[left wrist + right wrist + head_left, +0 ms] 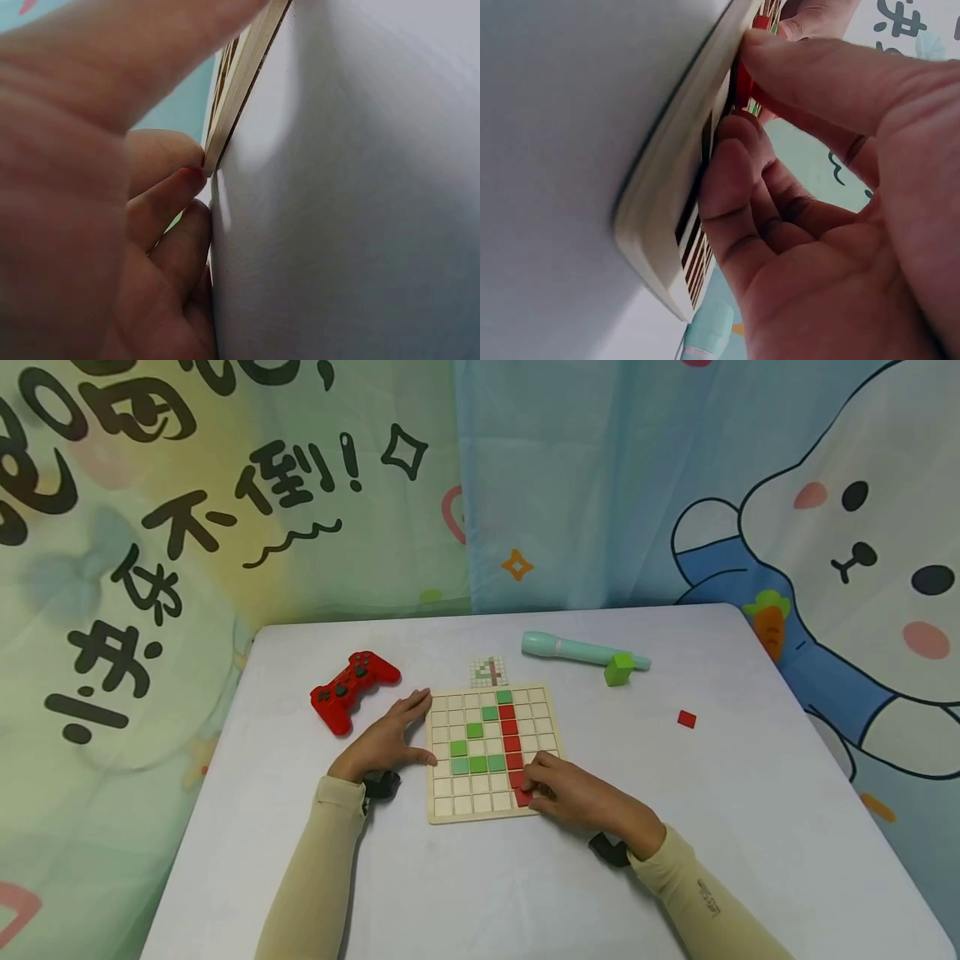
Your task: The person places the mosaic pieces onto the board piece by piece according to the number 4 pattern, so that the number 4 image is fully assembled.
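Observation:
A square wooden grid board (480,816) lies on the white table. My left hand (393,735) rests along its left side, thumb on the rim and the other fingers stretched toward the upper corner. In the left wrist view, fingertips touch the board's edge (244,90). At the lower right of the grid, my right hand (577,793) pinches a red square tile (742,82) between thumb and fingers, at the bottom of a column of red tiles (512,743). Light and darker green tiles (477,764) form a row and a diagonal beside that column.
Behind the board lies a small pattern card (488,672). A red game controller (352,689) is at the left. To the right are a mint flashlight (581,650), a green cube (618,669) in front of it, and a loose red tile (687,719).

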`<state>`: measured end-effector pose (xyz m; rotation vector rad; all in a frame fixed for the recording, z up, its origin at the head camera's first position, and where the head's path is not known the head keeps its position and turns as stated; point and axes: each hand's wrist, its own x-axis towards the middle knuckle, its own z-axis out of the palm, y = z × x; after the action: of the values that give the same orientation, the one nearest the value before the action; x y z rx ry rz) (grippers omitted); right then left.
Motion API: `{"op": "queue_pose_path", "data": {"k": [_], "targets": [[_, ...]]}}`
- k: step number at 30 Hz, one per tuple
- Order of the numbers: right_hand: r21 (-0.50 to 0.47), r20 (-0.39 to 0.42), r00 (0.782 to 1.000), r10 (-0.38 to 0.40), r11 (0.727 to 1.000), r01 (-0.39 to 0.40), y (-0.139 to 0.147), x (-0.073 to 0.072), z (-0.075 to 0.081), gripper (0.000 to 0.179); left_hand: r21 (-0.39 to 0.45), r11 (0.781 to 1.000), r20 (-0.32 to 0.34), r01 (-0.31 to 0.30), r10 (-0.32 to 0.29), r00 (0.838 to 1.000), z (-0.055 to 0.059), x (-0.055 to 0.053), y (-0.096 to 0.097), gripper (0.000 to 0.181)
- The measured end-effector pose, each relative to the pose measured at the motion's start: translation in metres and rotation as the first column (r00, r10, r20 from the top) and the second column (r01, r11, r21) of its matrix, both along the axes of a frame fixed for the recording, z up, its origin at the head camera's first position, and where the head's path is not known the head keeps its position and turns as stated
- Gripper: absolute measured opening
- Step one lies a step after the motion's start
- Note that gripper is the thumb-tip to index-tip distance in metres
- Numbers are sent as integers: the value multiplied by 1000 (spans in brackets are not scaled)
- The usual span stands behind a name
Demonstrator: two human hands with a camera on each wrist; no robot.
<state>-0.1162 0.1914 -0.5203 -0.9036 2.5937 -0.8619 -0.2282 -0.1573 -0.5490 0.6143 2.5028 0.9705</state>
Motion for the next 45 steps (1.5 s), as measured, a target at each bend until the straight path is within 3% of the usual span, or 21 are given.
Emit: {"op": "queue_pose_path", "data": {"k": [13,17,20,22,24,25,28,30,31,33,35,38,41,45], "targets": [[41,39,999,-25,999,23,-6,-6,8,15,7,1000,0,-6,6,1000,3,-5,1,116],[-2,65,997,-35,999,35,5,-6,10,16,-16,1000,5,-19,19,1000,0,-4,1,117],[-71,28,995,-98,993,99,27,-5,13,21,-22,999,14,-31,31,999,-3,0,0,117],[-123,-26,982,-189,975,184,49,-7,15,22,-12,999,14,-35,35,999,-4,4,-1,116],[-175,-85,942,-326,935,308,76,-9,15,22,-4,999,16,-40,40,999,-5,7,-2,116],[-202,-100,909,-405,903,380,91,-11,15,22,-1,999,14,-39,39,999,-5,8,-3,116],[-235,-75,772,-631,763,602,134,-14,12,27,4,999,14,-38,38,999,-5,8,-3,115],[-219,-30,686,-727,674,706,156,-15,8,32,0,999,14,-38,38,999,-4,8,-4,115],[-198,-9,649,-761,638,744,165,-16,4,35,-1,999,14,-38,38,999,-3,7,-4,115],[-159,21,596,-803,586,795,178,-18,-3,39,-3,999,13,-38,38,999,-3,7,-5,115],[-145,35,562,-827,552,821,186,-19,-12,42,-4,999,11,-36,36,999,-2,6,-6,115],[-126,37,527,-849,519,846,193,-20,-25,46,-2,999,12,-34,34,999,-2,5,-6,115],[-98,35,514,-857,509,855,198,-18,-33,50,-4,1000,13,-25,25,1000,-2,4,-5,116],[-90,-19,514,-858,513,853,203,-14,-37,49,1,1000,8,-2,2,1000,-1,1,1,116]]}}
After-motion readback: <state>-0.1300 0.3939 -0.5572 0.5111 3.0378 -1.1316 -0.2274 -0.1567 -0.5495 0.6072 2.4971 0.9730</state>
